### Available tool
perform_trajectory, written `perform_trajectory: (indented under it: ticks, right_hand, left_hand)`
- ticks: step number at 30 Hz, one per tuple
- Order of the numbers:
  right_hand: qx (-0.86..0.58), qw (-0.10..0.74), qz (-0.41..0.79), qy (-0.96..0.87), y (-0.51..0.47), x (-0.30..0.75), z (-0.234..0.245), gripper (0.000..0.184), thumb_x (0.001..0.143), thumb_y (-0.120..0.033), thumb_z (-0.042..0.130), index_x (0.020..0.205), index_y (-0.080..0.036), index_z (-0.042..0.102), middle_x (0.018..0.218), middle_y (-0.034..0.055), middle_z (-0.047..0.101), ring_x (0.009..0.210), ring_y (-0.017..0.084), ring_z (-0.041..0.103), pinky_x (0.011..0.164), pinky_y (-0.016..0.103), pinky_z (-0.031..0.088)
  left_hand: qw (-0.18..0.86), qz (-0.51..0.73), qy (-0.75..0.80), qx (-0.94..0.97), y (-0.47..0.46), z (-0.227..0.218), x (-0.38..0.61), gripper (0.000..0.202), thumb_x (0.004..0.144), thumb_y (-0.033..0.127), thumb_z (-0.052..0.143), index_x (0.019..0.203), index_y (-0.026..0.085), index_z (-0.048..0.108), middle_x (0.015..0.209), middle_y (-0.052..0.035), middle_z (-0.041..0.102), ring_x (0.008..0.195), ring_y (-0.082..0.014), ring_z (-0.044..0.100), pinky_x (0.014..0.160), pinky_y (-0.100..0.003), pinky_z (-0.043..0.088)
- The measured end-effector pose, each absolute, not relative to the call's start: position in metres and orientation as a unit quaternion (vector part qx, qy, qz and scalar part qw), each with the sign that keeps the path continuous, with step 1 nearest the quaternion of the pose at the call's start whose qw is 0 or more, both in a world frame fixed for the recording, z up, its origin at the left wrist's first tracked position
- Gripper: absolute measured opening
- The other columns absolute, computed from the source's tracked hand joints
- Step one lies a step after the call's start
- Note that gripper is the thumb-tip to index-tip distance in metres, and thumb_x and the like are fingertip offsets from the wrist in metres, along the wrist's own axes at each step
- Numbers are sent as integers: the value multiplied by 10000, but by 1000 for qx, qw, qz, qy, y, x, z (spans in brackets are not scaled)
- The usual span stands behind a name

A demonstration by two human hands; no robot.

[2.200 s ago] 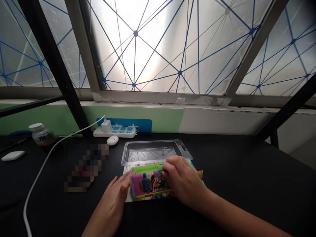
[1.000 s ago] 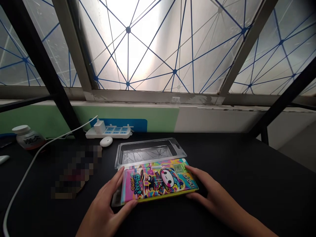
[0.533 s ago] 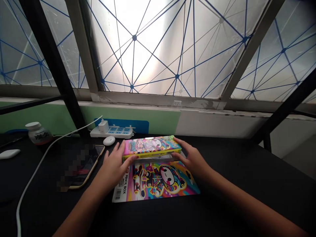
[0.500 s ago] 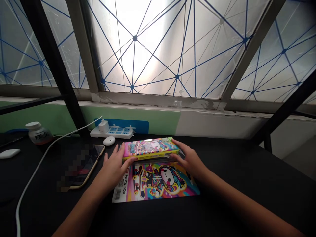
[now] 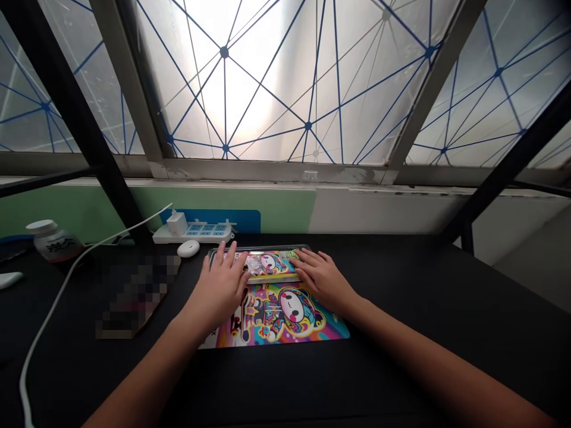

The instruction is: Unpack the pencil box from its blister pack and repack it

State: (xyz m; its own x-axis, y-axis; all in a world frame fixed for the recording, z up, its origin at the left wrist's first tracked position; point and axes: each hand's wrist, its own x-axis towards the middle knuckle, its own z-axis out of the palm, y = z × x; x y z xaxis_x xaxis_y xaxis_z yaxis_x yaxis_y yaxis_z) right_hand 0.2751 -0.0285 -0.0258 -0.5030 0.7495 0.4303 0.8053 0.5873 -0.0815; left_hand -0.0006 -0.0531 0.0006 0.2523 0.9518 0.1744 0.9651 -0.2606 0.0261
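A colourful pencil box (image 5: 271,266) with a cartoon figure lies on the black desk, at the far part of a bright printed card (image 5: 289,318). Around its far side shows the rim of a clear plastic cover (image 5: 272,247). My left hand (image 5: 224,284) rests over the left end of the box, palm down and fingers spread. On the right end lie the outstretched fingers of my right hand (image 5: 325,278). Neither hand is wrapped round anything. My left hand and wrist hide the card's left part.
To the left lie a blurred-out phone (image 5: 138,303), a white oval case (image 5: 188,248) and a white cable (image 5: 56,309). A power strip (image 5: 196,232) stands by the wall, with a white jar (image 5: 56,241) farther left. Black frame legs (image 5: 504,160) rise at both sides.
The pencil box has gone down from a raised, tilted position to lying flat in the plastic cover. My hands have shifted from holding its ends to resting on top. The view has moved slightly.
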Motion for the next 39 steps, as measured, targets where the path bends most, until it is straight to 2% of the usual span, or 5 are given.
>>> perform_trajectory:
  ticks: [9, 15, 19, 24, 39]
  right_hand:
    - [-290, 230, 16, -929, -70, 253, -15, 330, 1003, -374, 484, 1195, -177, 666, 1139, 132, 694, 1044, 250, 618, 955, 425, 461]
    - [-368, 73, 176, -910, -86, 234, -12, 974, 845, -714, 567, 1568, -143, 250, 1597, 183, 322, 1448, 368, 286, 1188, 541, 206]
    - [-444, 106, 163, -875, -85, 236, -11, 678, 928, -582, 542, 1445, -153, 451, 1451, 181, 492, 1316, 356, 434, 1099, 524, 338]
    - [-495, 138, 91, -853, -84, 232, -18, 297, 940, -495, 563, 965, -200, 589, 1018, 92, 614, 927, 279, 547, 829, 443, 451]
    - [-582, 103, 304, -747, -7, 347, 9, 509, 837, -685, 574, 669, -204, 576, 627, -11, 584, 573, 149, 496, 508, 261, 354]
  left_hand:
    - [-64, -93, -562, -819, 9, -3, 17, 717, 990, 640, 208, 1532, 200, 370, 1616, -103, 302, 1509, -356, 184, 1160, -646, 164]
    - [-60, -103, -553, -824, 20, -10, 0, 681, 990, 617, 238, 1497, 203, 427, 1591, -100, 368, 1489, -335, 257, 1179, -592, 157]
    - [-55, -103, -548, -828, 18, -10, -6, 689, 992, 627, 228, 1510, 210, 406, 1596, -99, 359, 1492, -333, 250, 1181, -598, 136]
    - [-53, -103, -550, -827, 18, -15, -7, 728, 980, 661, 230, 1517, 200, 403, 1593, -113, 359, 1488, -356, 253, 1177, -611, 128]
    - [-117, -55, -496, -859, -6, -1, -14, 647, 969, 706, 240, 1546, 415, 263, 1660, -53, 136, 1523, -349, 82, 1160, -663, 81]
